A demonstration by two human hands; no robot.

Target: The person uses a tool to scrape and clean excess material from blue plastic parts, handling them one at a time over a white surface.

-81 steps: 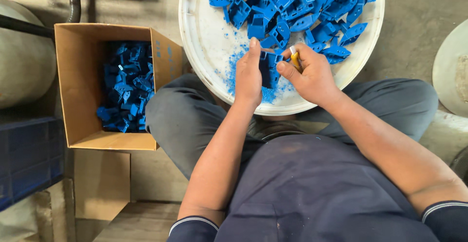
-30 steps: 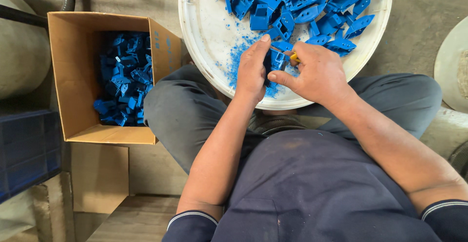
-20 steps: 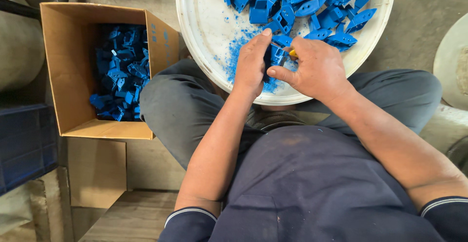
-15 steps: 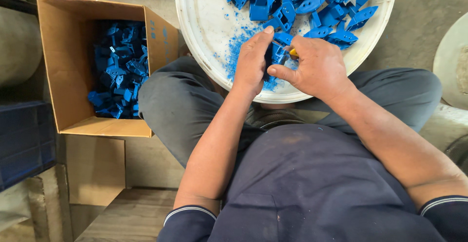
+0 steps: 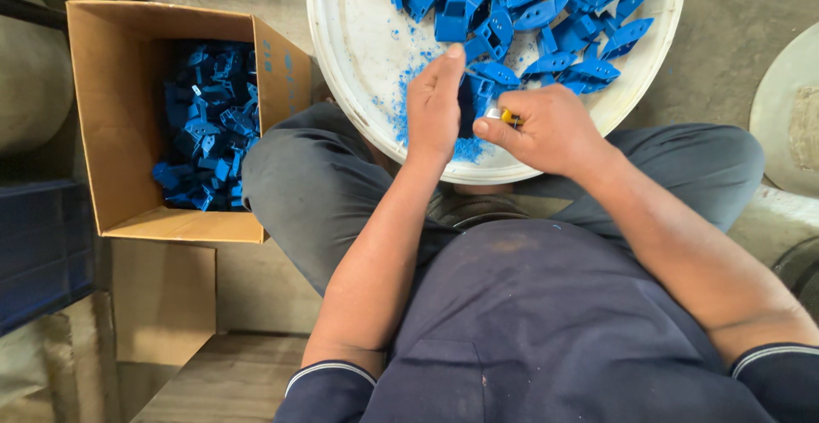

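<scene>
1. Looking down from the head camera, a seated person works over a round white tray (image 5: 358,65) that rests across the lap.
2. The left hand (image 5: 433,103) stands edge-on with fingers together and extended, pressed against a blue plastic part (image 5: 474,99) on the tray's near side; it steadies the part, but whether the fingers wrap it cannot be told.
3. The right hand (image 5: 550,129) is clenched around a small tool (image 5: 503,116) with a yellow and silver tip, its thumb laid along the top; the tip touches the same part.
4. Blue shavings (image 5: 401,112) lie scattered on the tray just beside the left hand.
5. A pile of blue parts (image 5: 546,1) fills the tray's far half, well clear of the hands except for the nearest pieces.
6. A cardboard box (image 5: 119,133) stands on the floor to the person's left, beside the knee, holding more blue parts (image 5: 205,124).
7. A dark blue crate (image 5: 43,252) sits at the left edge, nearer than the box.
8. Compared with half a second ago, both hands keep the same grip and place on the part; the left fingertips reach slightly further up the tray.
9. The view has shifted a little, so tray and box sit marginally lower in the frame.
</scene>
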